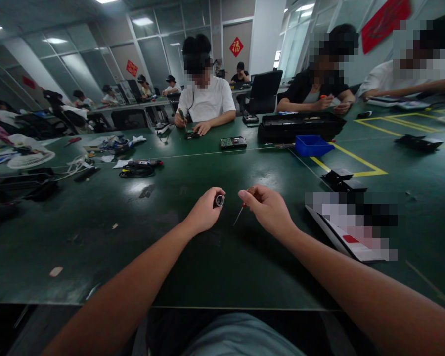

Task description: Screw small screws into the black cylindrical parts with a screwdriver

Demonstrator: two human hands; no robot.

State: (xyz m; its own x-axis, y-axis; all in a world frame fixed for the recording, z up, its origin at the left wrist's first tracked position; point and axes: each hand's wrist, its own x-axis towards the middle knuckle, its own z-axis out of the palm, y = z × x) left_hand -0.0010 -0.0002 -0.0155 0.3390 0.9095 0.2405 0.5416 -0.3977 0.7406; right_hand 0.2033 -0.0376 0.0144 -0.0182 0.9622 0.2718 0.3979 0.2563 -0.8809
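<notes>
My left hand (204, 210) is closed round a small round metal part (219, 200), black with a shiny ring, held just above the dark green table (193, 267). My right hand (269, 210) is closed on a small screwdriver (242, 210) with a reddish handle; its thin shaft slants down and left toward the table. The two hands are a short gap apart, near the middle of the table in front of me.
A flat white and red item (350, 232) lies right of my right hand. Black parts (343, 180), a blue bin (312, 146), a black tray (300, 126), a circuit board (233, 143) and cables (137, 169) lie further off. Other people sit working across the table.
</notes>
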